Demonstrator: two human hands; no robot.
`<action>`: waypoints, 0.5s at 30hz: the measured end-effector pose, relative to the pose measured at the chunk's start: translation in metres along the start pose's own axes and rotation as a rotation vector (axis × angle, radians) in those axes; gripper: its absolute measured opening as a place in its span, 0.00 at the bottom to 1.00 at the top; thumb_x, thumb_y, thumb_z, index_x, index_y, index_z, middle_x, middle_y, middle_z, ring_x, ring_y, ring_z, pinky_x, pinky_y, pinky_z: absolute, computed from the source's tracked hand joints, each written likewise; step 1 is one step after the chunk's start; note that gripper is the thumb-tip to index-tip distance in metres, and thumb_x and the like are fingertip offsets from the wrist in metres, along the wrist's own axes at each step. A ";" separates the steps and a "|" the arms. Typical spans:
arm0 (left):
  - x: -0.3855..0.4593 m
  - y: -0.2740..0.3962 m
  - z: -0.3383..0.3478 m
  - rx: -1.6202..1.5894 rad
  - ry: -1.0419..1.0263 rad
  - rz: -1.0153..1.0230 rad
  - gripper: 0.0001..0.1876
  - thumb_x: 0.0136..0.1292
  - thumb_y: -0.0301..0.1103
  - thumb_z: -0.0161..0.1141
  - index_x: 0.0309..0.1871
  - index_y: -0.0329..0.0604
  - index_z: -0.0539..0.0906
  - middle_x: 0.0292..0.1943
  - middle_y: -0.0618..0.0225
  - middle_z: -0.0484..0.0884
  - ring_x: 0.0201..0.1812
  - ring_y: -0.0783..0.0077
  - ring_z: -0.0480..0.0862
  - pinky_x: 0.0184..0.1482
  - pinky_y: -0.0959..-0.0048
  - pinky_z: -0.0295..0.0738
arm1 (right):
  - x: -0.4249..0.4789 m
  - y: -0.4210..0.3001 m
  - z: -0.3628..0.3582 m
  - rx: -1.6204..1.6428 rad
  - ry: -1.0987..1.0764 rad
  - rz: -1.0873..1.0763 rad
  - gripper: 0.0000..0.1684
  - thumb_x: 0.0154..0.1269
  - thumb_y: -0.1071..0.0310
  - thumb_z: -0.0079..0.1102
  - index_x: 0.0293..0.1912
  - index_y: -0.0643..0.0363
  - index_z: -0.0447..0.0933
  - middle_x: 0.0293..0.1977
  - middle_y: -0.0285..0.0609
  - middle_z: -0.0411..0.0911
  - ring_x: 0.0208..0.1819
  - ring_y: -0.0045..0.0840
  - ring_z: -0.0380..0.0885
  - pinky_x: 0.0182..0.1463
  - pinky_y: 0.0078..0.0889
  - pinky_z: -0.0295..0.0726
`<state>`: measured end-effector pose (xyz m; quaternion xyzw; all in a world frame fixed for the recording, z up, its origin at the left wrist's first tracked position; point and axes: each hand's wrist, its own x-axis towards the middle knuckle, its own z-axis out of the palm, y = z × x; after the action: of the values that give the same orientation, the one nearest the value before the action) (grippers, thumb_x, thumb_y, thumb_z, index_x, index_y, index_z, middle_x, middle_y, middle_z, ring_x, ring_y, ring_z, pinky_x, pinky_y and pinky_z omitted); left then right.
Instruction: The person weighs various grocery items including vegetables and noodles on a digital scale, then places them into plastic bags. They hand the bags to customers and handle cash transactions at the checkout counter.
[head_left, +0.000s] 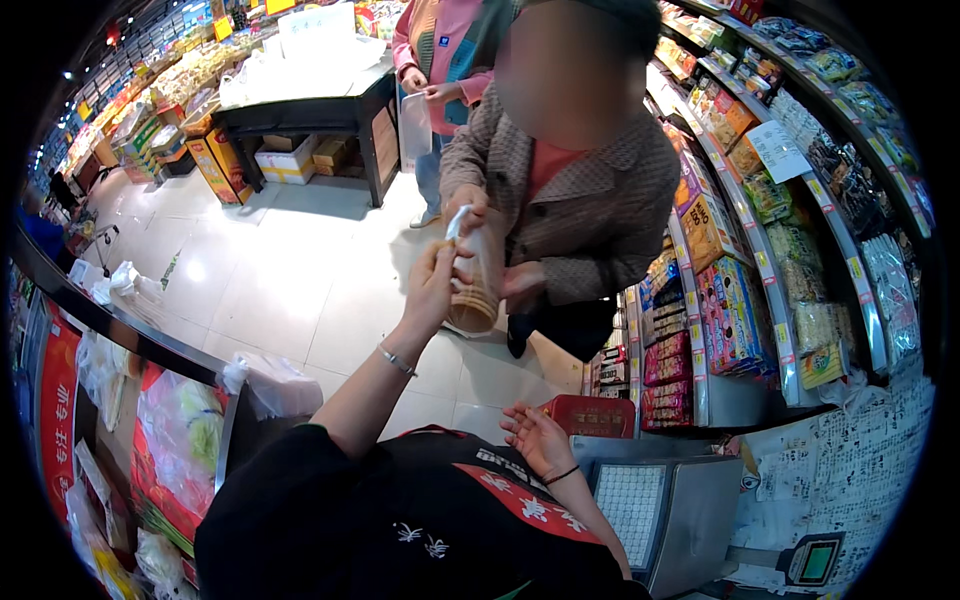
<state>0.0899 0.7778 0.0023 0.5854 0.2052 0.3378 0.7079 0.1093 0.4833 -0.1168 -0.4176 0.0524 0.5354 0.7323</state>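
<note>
My left hand (436, 283) is stretched forward, its fingers closed on the top of a clear plastic bag (480, 289). Inside the bag is what looks like a stack of round tan pieces, though the plastic blurs them. Another person in a brown patterned jacket (592, 217) faces me; one of their hands (466, 206) is at the bag's neck and the other (523, 283) is at its side. Low in front of my apron, my right hand (541, 444) holds nothing, its fingers curled loosely apart. It is near a weighing scale's keypad (630, 510).
Shelves of packaged snacks (731, 315) rise on the right. A red box (592, 415) stands beyond the scale. Plastic bags (274, 382) hang at the left counter's edge. Behind, a second person in pink (450, 67) stands by a dark table (315, 112) on the tiled floor (255, 277).
</note>
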 end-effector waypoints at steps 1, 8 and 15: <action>-0.003 -0.004 -0.002 0.034 0.007 -0.038 0.16 0.79 0.41 0.43 0.47 0.39 0.78 0.43 0.67 0.84 0.32 0.81 0.80 0.32 0.83 0.70 | -0.001 0.001 -0.005 0.015 -0.008 0.012 0.18 0.75 0.59 0.47 0.55 0.60 0.72 0.53 0.48 0.77 0.51 0.35 0.78 0.49 0.35 0.77; -0.098 -0.064 0.035 0.462 -0.570 -0.012 0.16 0.75 0.41 0.50 0.54 0.39 0.80 0.46 0.58 0.83 0.47 0.66 0.83 0.49 0.66 0.78 | 0.002 -0.001 0.012 0.033 -0.136 0.034 0.31 0.76 0.41 0.40 0.57 0.59 0.70 0.55 0.52 0.76 0.56 0.37 0.76 0.57 0.42 0.75; -0.146 -0.045 0.067 1.017 -1.023 0.181 0.49 0.70 0.63 0.46 0.75 0.26 0.43 0.54 0.31 0.75 0.57 0.43 0.77 0.73 0.55 0.56 | -0.003 -0.003 0.047 0.407 -0.261 -0.062 0.37 0.75 0.35 0.27 0.66 0.52 0.62 0.60 0.51 0.70 0.64 0.44 0.68 0.70 0.51 0.65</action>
<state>0.0457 0.6227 -0.0408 0.9415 -0.0693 -0.0583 0.3247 0.0931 0.5122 -0.0833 -0.1900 0.0512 0.5406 0.8180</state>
